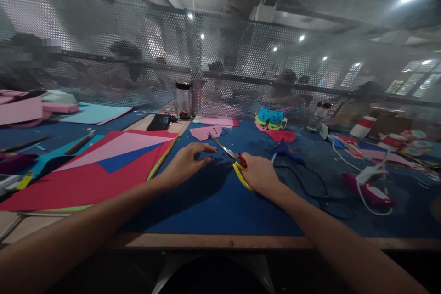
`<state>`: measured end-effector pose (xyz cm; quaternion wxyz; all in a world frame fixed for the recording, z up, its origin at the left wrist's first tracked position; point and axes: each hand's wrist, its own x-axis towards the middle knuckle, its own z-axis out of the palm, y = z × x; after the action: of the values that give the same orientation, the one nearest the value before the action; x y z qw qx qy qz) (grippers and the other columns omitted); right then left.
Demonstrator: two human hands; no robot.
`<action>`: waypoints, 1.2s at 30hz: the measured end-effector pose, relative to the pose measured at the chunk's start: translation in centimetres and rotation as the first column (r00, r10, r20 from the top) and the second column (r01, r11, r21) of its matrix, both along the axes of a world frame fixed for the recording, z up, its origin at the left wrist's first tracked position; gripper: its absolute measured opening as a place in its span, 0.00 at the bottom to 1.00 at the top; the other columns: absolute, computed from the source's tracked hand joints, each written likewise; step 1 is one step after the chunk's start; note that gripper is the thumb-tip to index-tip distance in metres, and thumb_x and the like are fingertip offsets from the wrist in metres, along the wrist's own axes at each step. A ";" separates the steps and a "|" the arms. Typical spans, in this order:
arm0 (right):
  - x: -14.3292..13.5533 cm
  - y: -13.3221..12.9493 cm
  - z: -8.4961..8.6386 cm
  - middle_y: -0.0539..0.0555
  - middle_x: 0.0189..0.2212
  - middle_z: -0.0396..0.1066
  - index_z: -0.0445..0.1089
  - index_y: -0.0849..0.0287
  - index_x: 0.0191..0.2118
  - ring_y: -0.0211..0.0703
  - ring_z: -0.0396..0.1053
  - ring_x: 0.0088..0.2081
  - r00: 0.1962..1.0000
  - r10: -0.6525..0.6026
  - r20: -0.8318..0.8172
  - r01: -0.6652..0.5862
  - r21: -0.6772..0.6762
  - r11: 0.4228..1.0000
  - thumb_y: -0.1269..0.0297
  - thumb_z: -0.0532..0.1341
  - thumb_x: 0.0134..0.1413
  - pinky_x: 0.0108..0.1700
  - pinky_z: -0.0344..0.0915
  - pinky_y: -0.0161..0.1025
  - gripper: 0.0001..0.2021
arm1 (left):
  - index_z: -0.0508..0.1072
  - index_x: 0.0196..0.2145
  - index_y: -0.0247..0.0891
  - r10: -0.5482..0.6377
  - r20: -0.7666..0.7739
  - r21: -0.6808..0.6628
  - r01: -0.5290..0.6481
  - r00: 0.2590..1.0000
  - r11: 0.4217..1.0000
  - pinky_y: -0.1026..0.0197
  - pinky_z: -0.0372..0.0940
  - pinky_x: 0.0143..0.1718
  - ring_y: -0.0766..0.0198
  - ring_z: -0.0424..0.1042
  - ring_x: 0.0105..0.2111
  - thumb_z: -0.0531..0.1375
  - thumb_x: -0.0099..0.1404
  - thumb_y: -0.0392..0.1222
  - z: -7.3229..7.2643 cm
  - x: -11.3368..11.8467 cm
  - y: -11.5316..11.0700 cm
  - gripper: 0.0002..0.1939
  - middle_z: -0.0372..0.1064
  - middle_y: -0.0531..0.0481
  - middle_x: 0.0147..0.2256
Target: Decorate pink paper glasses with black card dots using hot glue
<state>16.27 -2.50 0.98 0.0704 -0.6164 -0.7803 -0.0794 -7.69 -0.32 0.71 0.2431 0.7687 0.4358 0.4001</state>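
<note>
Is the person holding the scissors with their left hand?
No, the scissors are in the right hand, while the left hand is open beside them with nothing in it.

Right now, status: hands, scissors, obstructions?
Right hand gripping scissors. Left hand open, empty. Tips by pink piece; contact unclear. Blue corded tool nearby, clear of scissors.
</note>
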 end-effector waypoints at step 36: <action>1.1 1.0 -0.1 0.56 0.34 0.79 0.71 0.56 0.41 0.49 0.77 0.36 0.999 0.007 -0.045 -0.008 -0.028 1.000 0.49 0.54 0.64 0.32 0.54 0.37 0.17 | 0.70 0.61 0.43 0.064 -0.651 0.103 0.004 0.757 0.995 0.41 0.47 0.67 0.44 0.51 0.68 0.57 0.67 0.63 -3.2 -7.2 2.6 0.32 0.62 0.42 0.65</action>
<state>17.36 -1.48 0.89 0.0796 -0.6159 -0.7819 -0.0541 -14.90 2.26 -2.47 0.0315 0.8637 0.4853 0.1320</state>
